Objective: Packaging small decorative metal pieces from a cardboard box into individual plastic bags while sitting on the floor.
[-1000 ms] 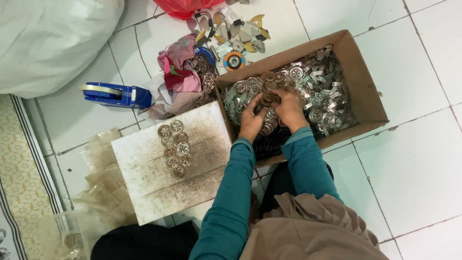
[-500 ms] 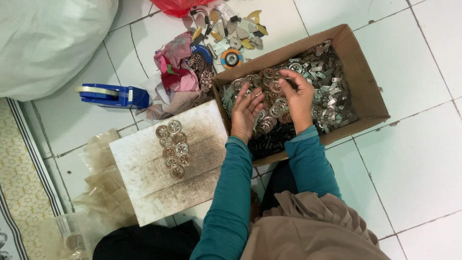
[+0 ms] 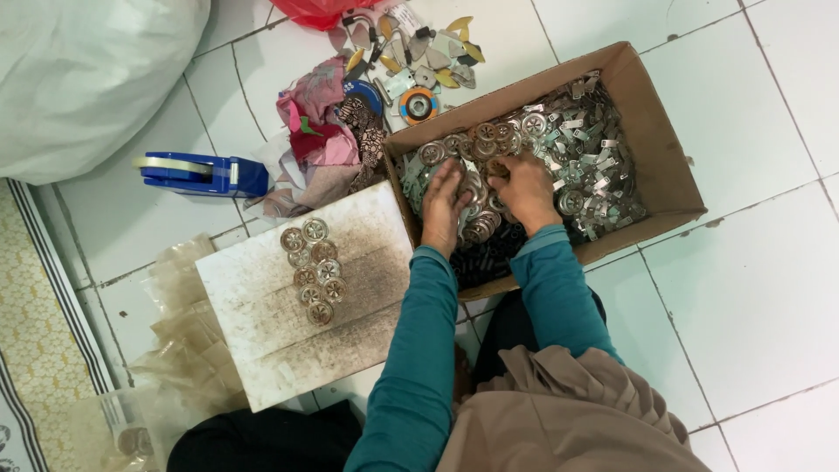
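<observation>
Left hand (image 3: 444,205) and right hand (image 3: 527,188), both palm-down with fingers curled into a heap of round metal discs (image 3: 479,149), lie inside the cardboard box (image 3: 666,175); what each grips cannot be told. Small flat metal clips (image 3: 594,166) fill the box's right half. Left of the box, a white board (image 3: 262,306) carries two short rows of discs (image 3: 313,271). Farther left sits a blue tape dispenser (image 3: 201,175).
</observation>
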